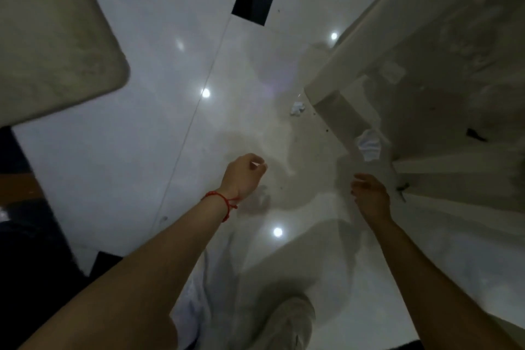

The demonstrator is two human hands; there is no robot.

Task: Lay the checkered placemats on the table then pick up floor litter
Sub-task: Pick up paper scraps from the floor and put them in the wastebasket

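Observation:
I look straight down at a glossy white tiled floor (159,111). A small crumpled white paper (297,108) lies on the floor beside the table leg. A bigger crumpled white paper (368,144) lies under the pale table (443,71) at the right. My left hand (245,176), with a red string on its wrist, has its fingers curled and a small white scrap pinched at the fingertips. My right hand (369,196) hangs just below the bigger paper, fingers loosely apart, holding nothing. No checkered placemat shows in this view.
A pale seat or tabletop corner (48,45) fills the upper left. One black floor tile (252,4) lies far ahead. Dark specks (326,130) and a dark scrap (475,135) lie near the table base. My light trousers (284,327) show below.

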